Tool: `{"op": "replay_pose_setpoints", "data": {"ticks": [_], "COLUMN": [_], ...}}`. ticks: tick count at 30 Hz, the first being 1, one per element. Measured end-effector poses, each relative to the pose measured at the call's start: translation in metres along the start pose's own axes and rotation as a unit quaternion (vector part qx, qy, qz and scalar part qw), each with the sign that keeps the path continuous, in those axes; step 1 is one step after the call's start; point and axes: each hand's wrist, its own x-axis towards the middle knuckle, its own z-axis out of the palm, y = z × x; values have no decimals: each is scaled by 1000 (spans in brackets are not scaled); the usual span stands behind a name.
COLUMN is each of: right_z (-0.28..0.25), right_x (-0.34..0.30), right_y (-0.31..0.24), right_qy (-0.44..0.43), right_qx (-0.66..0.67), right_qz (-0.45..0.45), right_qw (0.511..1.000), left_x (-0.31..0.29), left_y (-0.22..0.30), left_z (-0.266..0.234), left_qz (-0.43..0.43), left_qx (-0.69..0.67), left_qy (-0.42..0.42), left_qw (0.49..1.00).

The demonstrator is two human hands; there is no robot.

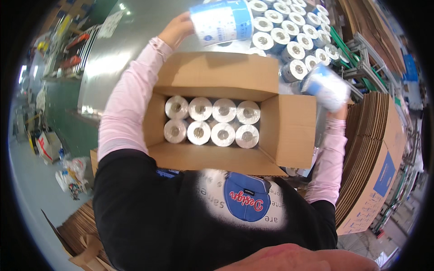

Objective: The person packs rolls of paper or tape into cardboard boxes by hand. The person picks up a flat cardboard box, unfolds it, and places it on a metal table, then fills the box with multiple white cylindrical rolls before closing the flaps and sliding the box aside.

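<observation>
In front of me stands an open cardboard box [289, 131] with its flaps folded out. Two rows of wrapped paper rolls [199, 133] stand on end inside it, pale ends up. Beyond the box's far flap, my left hand [177, 30] grips the left side of a wrapped paper roll [219, 23] in blue and white film, held in the air. Right of the box, my right hand [341, 111] is closed round another blue and white wrapped roll [326, 88]; motion smears it. Many more wrapped rolls [280, 35] stand crowded together at the far side of the table.
A shiny steel table [108, 58] carries the box and rolls. Green-edged conveyor rails [346, 47] run at the far right. Flat cardboard sheets [366, 149] stand stacked close to my right arm, with more folded cardboard [83, 228] at the lower left.
</observation>
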Motion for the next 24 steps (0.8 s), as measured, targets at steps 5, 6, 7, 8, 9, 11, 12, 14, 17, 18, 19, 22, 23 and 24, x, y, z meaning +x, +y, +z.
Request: {"op": "replay_pose_setpoints", "data": {"ticks": [5,6,7,8,9,11,12,14,17,18,19,22,23,24], "right_z": [87,125,180,240,297,366,382,399,387,379,373,340,321,296], "right_x": [-13,-22,-44,-68,-99,-156,-178,-196,-206,-205,-206,-159,-149,-141], "right_y": [-40,-49,-59,-64,-70,-61,-39,-2,69,74,68,-8,-27,-39], "right_qy": [-208,-264,-345,-427,-493,-494,-435,-426,-457,-458,-461,-488,-405,-274], "right_qx": [-81,-109,-157,-209,-270,-513,-532,-537,-525,-495,-465,-415,-401,-418], "right_qz": [-45,-41,-29,-32,-56,-186,-273,-317,-222,-206,-180,-173,-180,-224], "right_qw": [974,957,925,879,825,677,673,655,683,709,734,748,802,836], "left_x": [-125,-146,-167,-184,-204,-226,-233,-239,-246,-233,-220,-187,-170,-153], "left_y": [77,78,82,93,94,78,57,4,-81,-79,-67,-8,13,23], "left_z": [-21,-30,-25,-22,-14,-14,-18,-29,-62,-57,-47,-40,-34,-31], "left_qz": [-85,-38,33,86,82,90,107,78,-38,-72,-104,-54,-84,-61], "left_qx": [133,182,314,425,514,609,620,658,624,646,606,547,437,375], "left_qy": [-205,-316,-327,-349,-332,-323,-340,-335,-351,-366,-375,-331,-306,-252], "left_qw": [966,931,891,831,787,718,699,669,697,666,694,767,841,890]}}
